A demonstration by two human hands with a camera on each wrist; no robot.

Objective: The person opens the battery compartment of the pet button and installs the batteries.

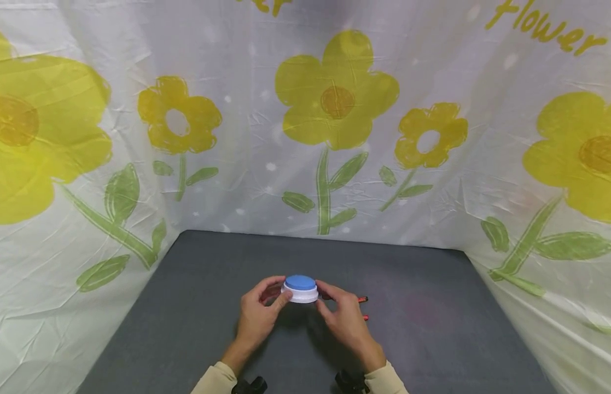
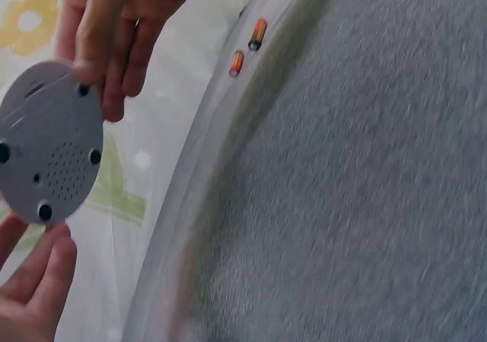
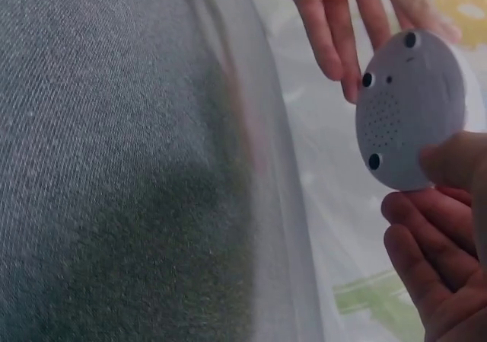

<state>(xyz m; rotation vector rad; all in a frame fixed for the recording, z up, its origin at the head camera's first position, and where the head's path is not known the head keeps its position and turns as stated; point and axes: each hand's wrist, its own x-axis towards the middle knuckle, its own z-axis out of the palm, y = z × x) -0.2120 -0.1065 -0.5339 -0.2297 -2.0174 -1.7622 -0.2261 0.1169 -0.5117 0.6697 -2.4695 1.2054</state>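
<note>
Both hands hold a round push button (image 1: 299,295) above the dark table, its blue top facing up and its white base below. My left hand (image 1: 258,312) grips the rim from the left, with the thumb at the front. At the opposite rim, my right hand (image 1: 345,317) pinches it between thumb and fingers. The left wrist view shows the white underside of the push button (image 2: 65,171), with black round feet and a patch of small holes. In the right wrist view the same underside (image 3: 415,106) is tilted toward the camera.
Two small orange-and-black batteries (image 2: 258,33) lie on the table, partly behind the right hand in the head view. A grey table (image 1: 423,350) is enclosed by white curtains (image 1: 246,180) printed with yellow flowers. Black devices (image 1: 251,385) sit at both wrists.
</note>
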